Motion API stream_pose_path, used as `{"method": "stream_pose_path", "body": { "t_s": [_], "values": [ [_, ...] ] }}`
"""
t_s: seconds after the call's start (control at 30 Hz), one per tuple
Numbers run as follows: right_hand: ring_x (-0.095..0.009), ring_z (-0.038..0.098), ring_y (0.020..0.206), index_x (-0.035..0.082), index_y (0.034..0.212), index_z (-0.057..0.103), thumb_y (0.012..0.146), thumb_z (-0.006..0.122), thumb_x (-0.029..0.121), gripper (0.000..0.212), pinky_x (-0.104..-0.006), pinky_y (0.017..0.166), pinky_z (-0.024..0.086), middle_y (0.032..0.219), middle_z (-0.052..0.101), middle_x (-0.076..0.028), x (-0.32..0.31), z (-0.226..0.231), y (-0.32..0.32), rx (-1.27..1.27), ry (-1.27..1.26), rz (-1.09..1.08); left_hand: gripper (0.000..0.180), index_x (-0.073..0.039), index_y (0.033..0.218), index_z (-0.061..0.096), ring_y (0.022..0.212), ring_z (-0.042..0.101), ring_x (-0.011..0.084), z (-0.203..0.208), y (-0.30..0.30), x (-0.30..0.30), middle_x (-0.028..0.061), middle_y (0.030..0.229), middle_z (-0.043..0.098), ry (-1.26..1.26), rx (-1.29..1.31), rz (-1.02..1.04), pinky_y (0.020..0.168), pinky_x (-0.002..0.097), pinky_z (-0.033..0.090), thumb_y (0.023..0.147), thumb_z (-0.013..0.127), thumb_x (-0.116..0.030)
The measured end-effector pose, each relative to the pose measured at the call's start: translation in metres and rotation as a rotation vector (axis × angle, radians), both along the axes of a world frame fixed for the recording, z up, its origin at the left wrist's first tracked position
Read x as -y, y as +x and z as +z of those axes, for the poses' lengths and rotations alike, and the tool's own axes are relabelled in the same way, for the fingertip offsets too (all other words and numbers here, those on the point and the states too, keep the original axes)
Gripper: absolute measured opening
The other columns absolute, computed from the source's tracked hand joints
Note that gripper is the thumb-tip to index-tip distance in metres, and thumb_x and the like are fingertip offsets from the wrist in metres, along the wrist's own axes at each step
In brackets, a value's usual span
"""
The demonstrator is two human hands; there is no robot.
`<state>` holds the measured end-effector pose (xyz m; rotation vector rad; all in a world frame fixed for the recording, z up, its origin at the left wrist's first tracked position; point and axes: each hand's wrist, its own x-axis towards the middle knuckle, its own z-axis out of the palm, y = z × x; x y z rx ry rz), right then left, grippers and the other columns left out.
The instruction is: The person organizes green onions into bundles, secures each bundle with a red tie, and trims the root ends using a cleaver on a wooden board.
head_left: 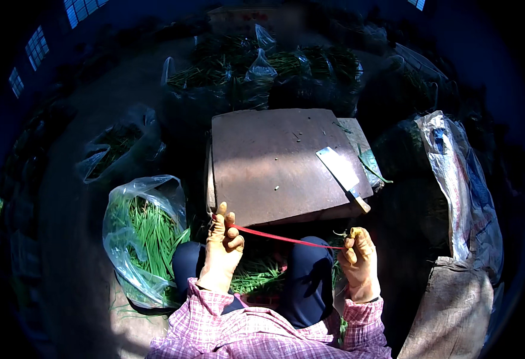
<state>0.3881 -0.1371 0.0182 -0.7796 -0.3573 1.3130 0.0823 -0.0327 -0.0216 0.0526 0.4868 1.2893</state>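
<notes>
A thin red strip [283, 237] is stretched nearly straight between my hands, above my knees. My left hand [221, 254], in a yellowish glove, pinches its left end beside the front left corner of the brown board [256, 161]. The other end is in the closed fingers of my right hand [360, 263], gloved alike, in front of the board's right corner. Small wisps stick out by the right fingertips. On the board's right side lies a cleaver [339, 169], its wooden handle toward me. Long green stalks [259, 276] show below, between my knees.
At my left stands a clear plastic bag [122, 263] full of long green stalks. Another bag [116, 143] sits behind it. Beyond the board are several bagged green bundles [226, 69]. A white woven sack [448, 173] and a brown sheet [454, 305] are at my right.
</notes>
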Motion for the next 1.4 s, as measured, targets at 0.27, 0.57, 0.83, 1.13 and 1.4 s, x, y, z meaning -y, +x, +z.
{"method": "stream_pose_path", "body": {
  "t_s": [0.27,0.57,0.83,1.13,1.4],
  "values": [
    [-0.009,0.053,0.061,0.005,0.118,0.062,0.1,0.063,0.021,0.025,-0.0236,0.053,0.039,0.094,0.067,-0.006,-0.071,-0.027,0.019,-0.09,-0.006,0.148,0.037,-0.012,0.138,0.059,0.05,0.037,0.0029,-0.025,-0.046,-0.046,0.008,0.115,0.071,0.291,0.223,-0.173,0.045,0.0163,0.033,0.102,0.058,-0.021],
    [-0.005,0.046,0.054,0.003,0.107,0.065,0.101,0.055,0.02,0.02,-0.0215,0.051,0.046,0.073,0.052,0.003,-0.173,-0.018,0.044,0.806,-0.029,0.047,0.024,-0.003,0.113,0.072,0.049,0.052,0.0027,0.036,-0.025,-0.127,0.0011,0.065,0.064,0.394,-0.945,-0.637,0.043,0.0163,0.036,0.097,0.054,-0.007],
    [-0.005,0.043,0.048,0.003,0.104,0.067,0.104,0.054,0.018,0.02,-0.0212,0.045,0.033,0.061,0.05,0.003,-0.269,-0.071,0.073,0.988,-0.063,0.232,0.047,-0.006,0.142,0.051,0.071,0.062,0.0063,0.0,-0.011,-0.17,0.0051,0.107,0.068,0.257,-0.939,-0.347,0.063,0.0191,0.049,0.098,0.066,-0.016],
    [-0.006,0.057,0.072,0.004,0.134,0.062,0.103,0.059,0.019,0.035,-0.0196,0.057,0.042,0.124,0.068,-0.007,-0.246,-0.05,0.073,1.274,-0.057,-0.011,0.087,-0.006,0.146,0.046,0.125,0.053,0.0315,-0.135,-0.25,-0.117,0.015,0.144,0.051,-0.338,-2.468,0.146,0.107,0.0422,0.042,0.074,0.086,-0.034],
    [-0.011,0.067,0.081,-0.001,0.127,0.064,0.099,0.061,0.001,0.028,-0.0231,0.071,0.054,0.107,0.071,-0.012,-0.233,-0.001,-0.117,1.221,0.175,0.533,0.116,-0.006,0.157,0.027,0.129,0.05,0.0281,-0.183,-0.27,-0.159,0.0126,0.136,0.057,-0.499,-2.709,-0.378,0.109,0.0446,0.033,0.069,0.082,-0.059]
  ]
}}
